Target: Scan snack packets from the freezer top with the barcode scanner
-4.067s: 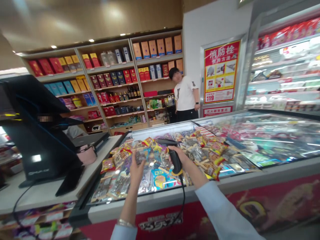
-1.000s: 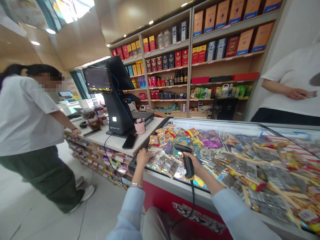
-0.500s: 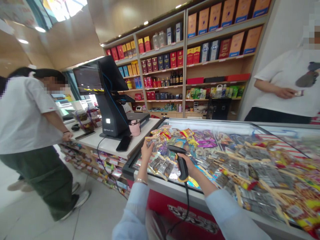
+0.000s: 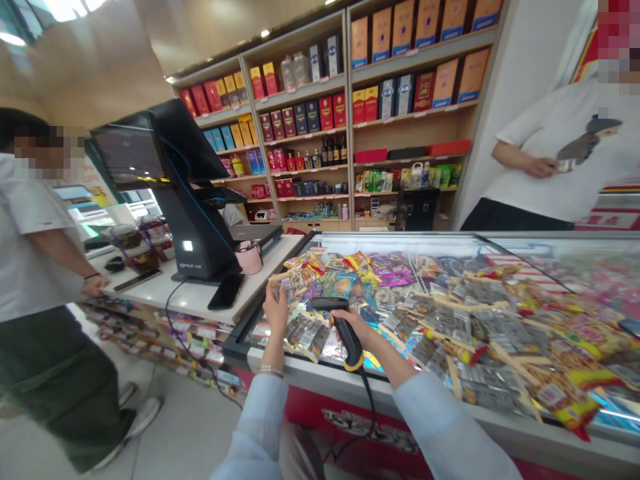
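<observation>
My right hand (image 4: 357, 327) is wrapped round the grip of a black and yellow barcode scanner (image 4: 349, 341). Its head points left, and a black cable drops from the handle past the freezer's front. To its left, my left hand (image 4: 275, 312) pinches a snack packet (image 4: 286, 285), its print too blurred to read. Red and yellow snack packets (image 4: 309, 270) lie just beyond those fingers. Below the scanner's head, grey-wrapped snacks on sticks (image 4: 306, 332) lie on the glass-topped freezer (image 4: 300, 360).
Many snack packets (image 4: 560, 393) are spread across the freezer top. On the counter at left stand a checkout terminal (image 4: 200, 233), a pink cup (image 4: 249, 257) and a phone (image 4: 226, 292). One person (image 4: 35, 267) stands at left, another (image 4: 545, 153) behind the freezer. Boxed goods fill shelves behind.
The view has swung right, so the scene has slid left in the picture. Both hands keep their holds, the scanner facing the packet. The person at left has moved partly out of the picture.
</observation>
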{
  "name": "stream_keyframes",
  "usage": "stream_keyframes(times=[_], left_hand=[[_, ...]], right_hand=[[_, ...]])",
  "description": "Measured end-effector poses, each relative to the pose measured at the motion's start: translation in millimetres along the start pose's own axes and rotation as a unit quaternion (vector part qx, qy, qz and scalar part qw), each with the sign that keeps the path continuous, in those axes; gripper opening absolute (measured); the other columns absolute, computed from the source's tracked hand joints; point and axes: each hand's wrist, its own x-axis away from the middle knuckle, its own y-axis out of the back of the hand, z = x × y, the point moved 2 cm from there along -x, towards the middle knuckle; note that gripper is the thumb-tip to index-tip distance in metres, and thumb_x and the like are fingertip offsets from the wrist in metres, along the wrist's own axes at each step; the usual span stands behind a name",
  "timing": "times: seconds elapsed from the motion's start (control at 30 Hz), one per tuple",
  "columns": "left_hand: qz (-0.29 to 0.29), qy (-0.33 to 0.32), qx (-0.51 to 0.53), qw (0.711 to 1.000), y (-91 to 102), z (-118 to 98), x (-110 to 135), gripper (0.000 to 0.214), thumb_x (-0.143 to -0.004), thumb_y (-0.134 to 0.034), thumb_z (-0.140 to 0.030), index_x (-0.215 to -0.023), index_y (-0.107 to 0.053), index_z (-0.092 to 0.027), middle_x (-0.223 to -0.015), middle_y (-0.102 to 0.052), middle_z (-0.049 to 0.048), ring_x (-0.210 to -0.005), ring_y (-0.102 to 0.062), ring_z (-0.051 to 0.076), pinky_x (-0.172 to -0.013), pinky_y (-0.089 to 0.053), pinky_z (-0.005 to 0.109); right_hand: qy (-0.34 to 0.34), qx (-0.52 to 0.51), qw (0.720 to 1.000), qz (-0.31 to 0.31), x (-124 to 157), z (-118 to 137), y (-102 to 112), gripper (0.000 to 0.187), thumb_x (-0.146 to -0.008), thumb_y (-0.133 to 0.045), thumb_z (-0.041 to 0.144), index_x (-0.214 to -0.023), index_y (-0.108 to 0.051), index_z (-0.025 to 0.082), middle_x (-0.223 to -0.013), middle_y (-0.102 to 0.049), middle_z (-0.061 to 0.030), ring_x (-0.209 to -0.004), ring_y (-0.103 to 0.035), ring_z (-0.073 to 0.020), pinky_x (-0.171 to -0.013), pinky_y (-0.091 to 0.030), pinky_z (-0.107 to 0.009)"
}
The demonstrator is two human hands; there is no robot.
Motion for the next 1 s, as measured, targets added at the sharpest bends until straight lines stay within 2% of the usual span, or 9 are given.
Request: stream_keyframes(times=[0.37, 0.53, 0.7, 0.83, 0.9, 1.0], left_hand=[[-0.016, -0.020, 0.028, 0.999, -1.5, 4, 0, 0.051, -0.089, -0.049, -0.045, -0.131, -0.054, -0.017, -0.116, -0.068, 0.0131, -0.108, -0.064, 0.028, -0.092, -0.047, 0.036], [-0.025, -0.028, 0.033, 0.999, -3.8, 9, -2, 0.050, -0.088, -0.051, -0.044, -0.130, -0.055, -0.017, -0.114, -0.070, 0.0128, -0.106, -0.064, 0.027, -0.091, -0.048, 0.036], [-0.017, -0.013, 0.013, 1.000, -7.4, 11, -3, 0.053, -0.088, -0.050, -0.047, -0.132, -0.054, -0.017, -0.114, -0.069, 0.0139, -0.107, -0.064, 0.029, -0.091, -0.047, 0.037], [-0.006, -0.050, 0.014, 0.999, -1.7, -5, -3, 0.047, -0.088, -0.051, -0.044, -0.127, -0.056, -0.018, -0.111, -0.070, 0.0128, -0.103, -0.065, 0.027, -0.088, -0.048, 0.035], [-0.003, -0.074, 0.019, 0.997, 5.0, -20, -4, 0.046, -0.087, -0.052, -0.045, -0.124, -0.057, -0.019, -0.106, -0.071, 0.0113, -0.098, -0.066, 0.026, -0.087, -0.048, 0.035], [-0.013, -0.077, 0.034, 0.996, 11.3, -46, -2, 0.046, -0.087, -0.051, -0.048, -0.120, -0.058, -0.018, -0.103, -0.070, 0.0112, -0.096, -0.066, 0.027, -0.088, -0.048, 0.037]], right_hand=[[0.005, 0.052, 0.999, -0.014, -2, -3, 1, 0.031, -0.068, -0.062, 0.048, -0.066, -0.060, 0.017, -0.047, -0.056, 0.0010, -0.036, -0.051, -0.0127, -0.034, -0.041, -0.024], [0.014, 0.038, 0.999, -0.020, -1, -1, 1, 0.031, -0.065, -0.064, 0.048, -0.067, -0.060, 0.017, -0.052, -0.058, 0.0009, -0.036, -0.050, -0.0117, -0.035, -0.041, -0.024], [0.003, 0.027, 1.000, -0.009, 1, 0, 0, 0.027, -0.068, -0.063, 0.044, -0.069, -0.061, 0.017, -0.049, -0.057, 0.0012, -0.038, -0.050, -0.0116, -0.037, -0.042, -0.023], [0.017, 0.008, 1.000, -0.003, 4, 7, -5, 0.024, -0.069, -0.063, 0.041, -0.068, -0.061, 0.017, -0.049, -0.057, 0.0015, -0.038, -0.050, -0.0113, -0.036, -0.041, -0.023], [0.022, -0.010, 1.000, -0.012, 9, 16, -7, 0.024, -0.070, -0.063, 0.041, -0.068, -0.060, 0.017, -0.046, -0.055, 0.0021, -0.038, -0.050, -0.0121, -0.036, -0.041, -0.023], [0.043, -0.037, 0.998, -0.014, 25, 39, -5, 0.027, -0.073, -0.061, 0.045, -0.069, -0.060, 0.017, -0.044, -0.055, 0.0015, -0.037, -0.050, -0.0125, -0.037, -0.042, -0.023]])
